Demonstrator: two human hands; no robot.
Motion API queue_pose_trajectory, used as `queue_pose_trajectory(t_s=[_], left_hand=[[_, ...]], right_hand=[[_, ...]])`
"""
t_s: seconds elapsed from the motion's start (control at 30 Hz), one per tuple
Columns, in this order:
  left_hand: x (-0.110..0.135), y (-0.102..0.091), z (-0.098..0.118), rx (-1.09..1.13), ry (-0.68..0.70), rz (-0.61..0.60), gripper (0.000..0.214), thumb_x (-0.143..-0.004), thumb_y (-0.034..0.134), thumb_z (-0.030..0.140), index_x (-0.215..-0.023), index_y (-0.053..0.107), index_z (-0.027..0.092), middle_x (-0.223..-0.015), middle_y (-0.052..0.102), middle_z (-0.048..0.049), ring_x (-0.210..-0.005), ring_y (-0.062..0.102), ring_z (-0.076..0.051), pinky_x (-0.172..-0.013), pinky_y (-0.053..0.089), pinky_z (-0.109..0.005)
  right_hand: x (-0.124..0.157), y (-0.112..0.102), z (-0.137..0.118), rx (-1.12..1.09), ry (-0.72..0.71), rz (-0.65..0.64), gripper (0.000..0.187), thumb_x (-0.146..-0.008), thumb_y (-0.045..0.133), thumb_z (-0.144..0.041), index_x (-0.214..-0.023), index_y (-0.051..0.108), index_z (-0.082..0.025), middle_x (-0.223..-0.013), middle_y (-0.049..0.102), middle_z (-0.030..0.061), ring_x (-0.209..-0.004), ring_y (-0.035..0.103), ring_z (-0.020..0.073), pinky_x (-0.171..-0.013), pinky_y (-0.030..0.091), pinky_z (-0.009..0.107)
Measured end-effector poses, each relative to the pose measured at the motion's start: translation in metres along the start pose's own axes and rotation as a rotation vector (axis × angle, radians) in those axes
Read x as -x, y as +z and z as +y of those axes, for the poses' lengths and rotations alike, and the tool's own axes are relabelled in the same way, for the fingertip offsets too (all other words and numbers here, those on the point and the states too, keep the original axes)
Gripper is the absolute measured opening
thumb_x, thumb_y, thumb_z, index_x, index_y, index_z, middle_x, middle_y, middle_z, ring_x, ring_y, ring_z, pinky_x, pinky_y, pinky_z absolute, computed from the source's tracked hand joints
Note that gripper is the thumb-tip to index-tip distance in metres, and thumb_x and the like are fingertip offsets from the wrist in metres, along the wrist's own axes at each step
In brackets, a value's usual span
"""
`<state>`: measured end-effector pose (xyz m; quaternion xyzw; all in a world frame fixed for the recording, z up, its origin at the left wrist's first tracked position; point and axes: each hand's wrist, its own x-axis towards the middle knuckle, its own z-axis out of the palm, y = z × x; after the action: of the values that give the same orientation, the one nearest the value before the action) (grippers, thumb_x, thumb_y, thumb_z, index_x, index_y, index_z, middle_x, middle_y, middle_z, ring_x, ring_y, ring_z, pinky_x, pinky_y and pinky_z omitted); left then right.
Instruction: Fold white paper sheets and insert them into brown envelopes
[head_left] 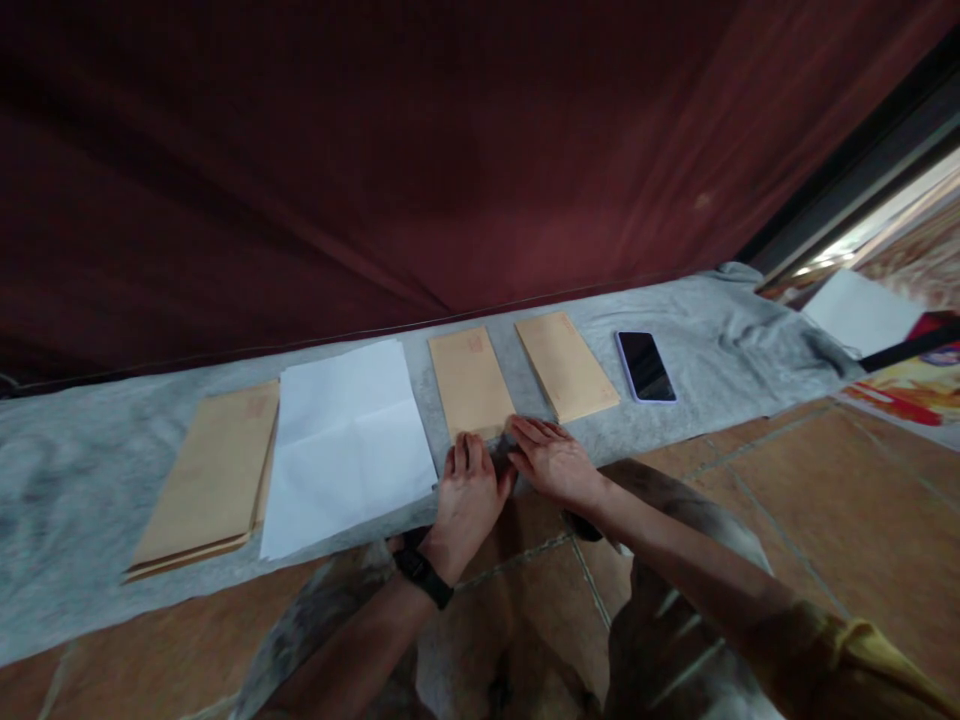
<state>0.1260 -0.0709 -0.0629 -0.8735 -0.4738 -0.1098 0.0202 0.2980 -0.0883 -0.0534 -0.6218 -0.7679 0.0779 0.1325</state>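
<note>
A brown paper envelope (471, 378) lies flat on the grey cloth in front of me, with a small reddish print near its far end. My left hand (471, 500), with a dark watch on its wrist, has its fingers bent and close together on the envelope's near edge. At the near right corner, the fingertips of my right hand (559, 462) press together on the same envelope; both thumbs are partly hidden. Just right of it lies a stack of brown envelopes (568, 368). White paper sheets (345, 440) lie to the left, beside another pile of brown envelopes (206, 475).
A phone in a lilac case (646, 367) rests face up at the right on the grey cloth (720, 350). Dark red fabric (450, 150) hangs behind the narrow surface. Tiled floor (862, 500) shows below. White paper (862, 312) and colourful printed items are at far right.
</note>
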Motion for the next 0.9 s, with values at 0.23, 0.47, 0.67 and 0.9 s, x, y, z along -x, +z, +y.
queue_pose_trajectory(t_s=[0.23,0.47,0.67,0.9], left_hand=[[0.002,-0.004,-0.005,-0.047,-0.017,-0.008,0.046,-0.097,0.052,0.038,-0.122,0.064,0.001,-0.125,0.062,-0.0244,-0.120,0.059,-0.035,-0.096,0.053,-0.046],[0.004,-0.002,-0.009,-0.106,0.049,-0.001,0.041,-0.091,0.050,0.010,-0.128,0.062,0.001,-0.130,0.060,-0.0228,-0.122,0.057,-0.033,-0.097,0.052,-0.041],[0.003,-0.006,-0.014,-0.103,0.054,-0.025,0.038,-0.090,0.050,0.006,-0.124,0.064,0.004,-0.127,0.060,-0.0196,-0.120,0.057,-0.030,-0.094,0.052,-0.039],[-0.009,-0.015,-0.020,-0.069,0.023,-0.087,0.026,-0.091,0.049,0.006,-0.108,0.067,0.010,-0.105,0.065,-0.0135,-0.103,0.061,-0.027,-0.086,0.052,-0.039]], right_hand=[[-0.001,-0.002,0.006,-0.017,0.007,0.045,0.040,-0.101,0.047,-0.026,-0.136,0.060,-0.011,-0.144,0.058,0.0167,-0.130,0.057,0.0295,-0.115,0.043,0.048],[-0.016,0.013,-0.009,-0.223,-0.238,-0.014,0.046,-0.106,0.038,-0.031,-0.146,0.050,-0.012,-0.152,0.051,0.0126,-0.144,0.044,0.0198,-0.122,0.035,0.039],[-0.026,0.026,-0.010,-0.248,-0.269,-0.025,0.047,-0.106,0.038,-0.033,-0.147,0.048,-0.012,-0.153,0.049,0.0139,-0.145,0.042,0.0218,-0.123,0.032,0.045],[-0.045,0.034,0.000,-0.169,-0.113,0.072,0.044,-0.105,0.039,-0.026,-0.143,0.053,-0.011,-0.153,0.049,0.0150,-0.144,0.043,0.0236,-0.122,0.034,0.044]])
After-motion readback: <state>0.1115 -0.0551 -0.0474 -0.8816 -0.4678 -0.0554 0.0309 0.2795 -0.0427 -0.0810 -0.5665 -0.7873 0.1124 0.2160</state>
